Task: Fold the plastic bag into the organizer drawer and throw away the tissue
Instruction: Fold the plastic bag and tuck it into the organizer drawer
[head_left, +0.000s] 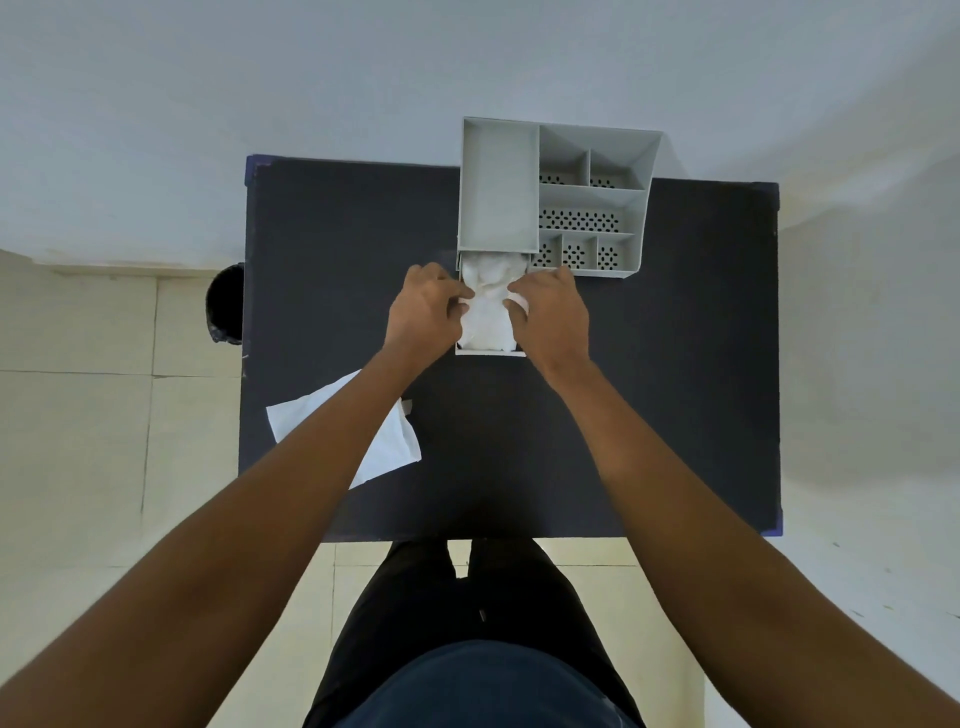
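Both hands, left hand (423, 306) and right hand (550, 312), seemingly pinch plastic bag (488, 306) edges inside drawer (491, 352).

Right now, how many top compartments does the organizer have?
7: one long bin at left, two at the back right, one wide in the middle, three small at the front.

The drawer (491, 351) stands pulled out of the grey organizer (550, 195) on the dark tabletop (649, 389). The left hand (423, 309) and right hand (553, 312) press the white plastic bag (488, 312) inside it. The tissue (387, 447) lies flat near the left forearm. A black bin (226, 304) stands on the floor beside the tabletop's left edge.
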